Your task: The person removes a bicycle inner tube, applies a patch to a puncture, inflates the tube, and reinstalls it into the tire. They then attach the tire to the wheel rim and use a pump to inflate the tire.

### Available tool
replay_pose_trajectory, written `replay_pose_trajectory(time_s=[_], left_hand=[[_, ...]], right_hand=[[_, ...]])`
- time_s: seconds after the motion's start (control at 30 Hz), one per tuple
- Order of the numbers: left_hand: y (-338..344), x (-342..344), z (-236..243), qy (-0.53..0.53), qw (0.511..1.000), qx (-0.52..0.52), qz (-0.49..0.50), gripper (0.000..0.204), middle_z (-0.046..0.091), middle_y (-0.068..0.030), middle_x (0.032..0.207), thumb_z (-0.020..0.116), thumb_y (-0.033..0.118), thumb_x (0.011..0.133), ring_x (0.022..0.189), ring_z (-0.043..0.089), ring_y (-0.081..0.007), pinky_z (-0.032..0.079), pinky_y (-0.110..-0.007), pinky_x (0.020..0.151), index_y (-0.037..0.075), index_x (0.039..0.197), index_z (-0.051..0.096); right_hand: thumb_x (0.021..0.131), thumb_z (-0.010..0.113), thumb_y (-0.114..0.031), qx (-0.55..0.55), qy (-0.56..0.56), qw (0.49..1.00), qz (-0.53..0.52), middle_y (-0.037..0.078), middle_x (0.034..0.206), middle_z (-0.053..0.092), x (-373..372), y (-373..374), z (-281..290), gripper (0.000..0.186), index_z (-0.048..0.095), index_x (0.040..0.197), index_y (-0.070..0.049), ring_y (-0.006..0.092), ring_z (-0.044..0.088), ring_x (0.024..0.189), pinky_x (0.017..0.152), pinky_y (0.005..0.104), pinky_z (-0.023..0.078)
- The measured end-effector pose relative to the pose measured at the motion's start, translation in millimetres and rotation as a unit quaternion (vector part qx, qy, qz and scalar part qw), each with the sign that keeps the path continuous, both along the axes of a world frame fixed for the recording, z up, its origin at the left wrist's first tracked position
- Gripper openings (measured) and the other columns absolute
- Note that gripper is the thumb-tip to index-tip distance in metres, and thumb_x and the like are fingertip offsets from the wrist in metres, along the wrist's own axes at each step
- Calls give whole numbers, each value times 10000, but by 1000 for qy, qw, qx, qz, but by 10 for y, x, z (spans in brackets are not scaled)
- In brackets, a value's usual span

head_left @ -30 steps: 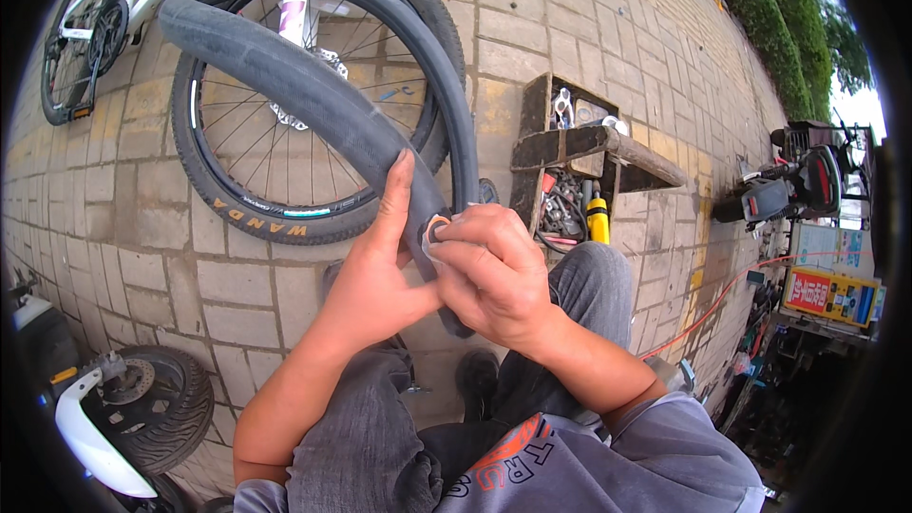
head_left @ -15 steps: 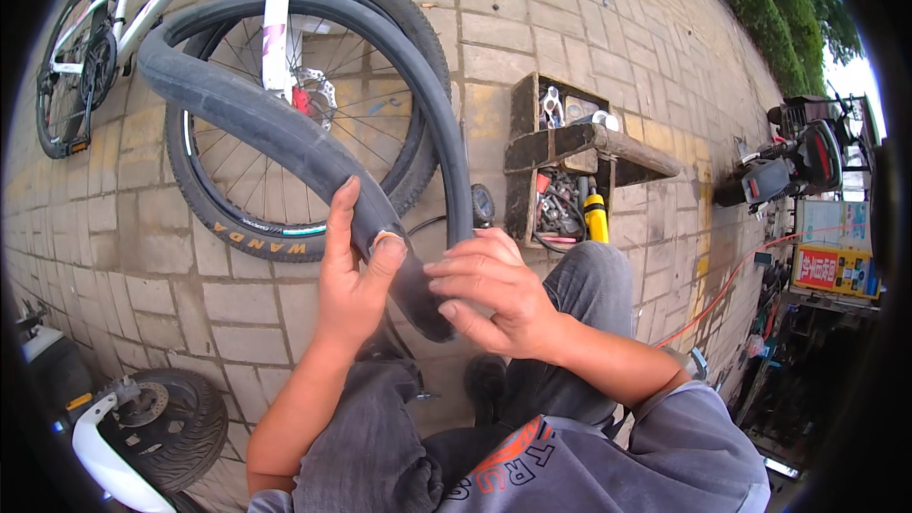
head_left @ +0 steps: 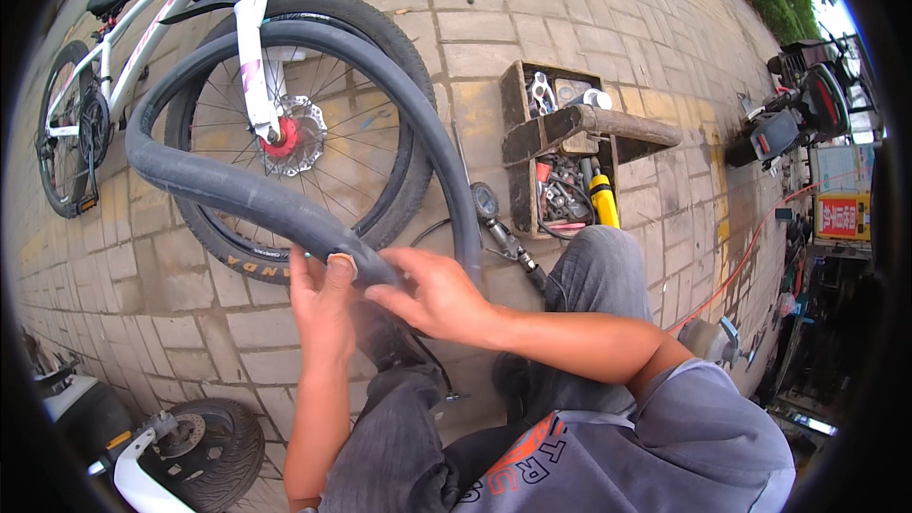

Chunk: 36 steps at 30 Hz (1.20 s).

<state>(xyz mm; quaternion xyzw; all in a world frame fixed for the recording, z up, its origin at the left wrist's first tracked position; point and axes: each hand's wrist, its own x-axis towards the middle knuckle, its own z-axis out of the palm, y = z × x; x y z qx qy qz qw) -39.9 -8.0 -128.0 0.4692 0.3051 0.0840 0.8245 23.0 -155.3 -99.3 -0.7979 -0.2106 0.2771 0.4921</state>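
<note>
A grey-black inner tube [head_left: 237, 198] loops over the front wheel [head_left: 399, 66] of a white bicycle [head_left: 125, 66]. My left hand [head_left: 323, 309] grips the tube from below, its thumb pressed on a small pale round patch with an orange rim [head_left: 348, 262]. My right hand [head_left: 442, 299] is just to the right on the same tube, fingers curled against it close to the patch. A pump with a round gauge [head_left: 484, 201] lies on the paving beside the wheel, partly behind the tube.
A worn wooden toolbox [head_left: 518, 185] holds metal tools and a yellow cylinder [head_left: 602, 199]. Parked scooters stand at the right [head_left: 788, 123] and lower left [head_left: 90, 399]. An orange hose [head_left: 741, 266] runs along the paving [head_left: 665, 57]. My knee [head_left: 598, 275] is below the toolbox.
My hands and the patched part of the tube have moved down and left in view. My left thumb has come onto the patch, which my right fingers held earlier.
</note>
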Motion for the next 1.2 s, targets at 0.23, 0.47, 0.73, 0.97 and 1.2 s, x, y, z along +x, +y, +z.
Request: replay_pose_trajectory(time_s=[0.23, 0.47, 0.73, 0.97, 1.2], left_hand=[[-49, -15, -73, -89, 993, -80, 12, 490, 603, -162, 1088, 477, 386, 980, 1046, 589, -258, 461, -409, 953, 23, 1302, 409], [88, 3, -24, -46, 995, -13, 85, 254, 531, -70, 749, 539, 327, 969, 641, 523, -158, 467, -310, 605, 81, 1007, 486], [87, 29, 79, -102, 993, -55, 28, 263, 499, -60, 711, 478, 337, 992, 611, 490, -160, 422, -314, 571, 76, 1020, 502], [183, -123, 139, -147, 979, -142, -4, 375, 500, -52, 732, 468, 406, 978, 627, 472, -172, 408, -355, 591, 69, 1141, 492], [228, -165, 104, -241, 932, -258, -81, 327, 496, -27, 653, 431, 388, 995, 556, 459, -151, 399, -335, 571, 95, 1118, 507]], right_hand=[[849, 653, -299, -30, -149, 979, 136, 173, 1053, 623, 88, -91, 64, 426, 573, 1141, 0, 387, 602, 948, 811, 447, 493], [841, 653, -336, -216, -115, 970, 10, 179, 900, 656, 977, -1041, 340, 392, 647, 1017, 14, 357, 643, 840, 732, 429, 512], [930, 602, -336, 207, 301, 828, -425, 132, 903, 660, 1332, -1788, -5, 357, 576, 1011, 11, 205, 652, 744, 702, 374, 564], [918, 593, -125, 289, 262, 799, -458, 105, 816, 649, 1167, -1600, -128, 104, 565, 902, -26, 214, 651, 727, 708, 380, 572], [853, 626, -49, 43, 78, 996, 0, 102, 826, 683, 415, -598, 301, 183, 640, 1016, 33, 135, 661, 733, 675, 272, 528]])
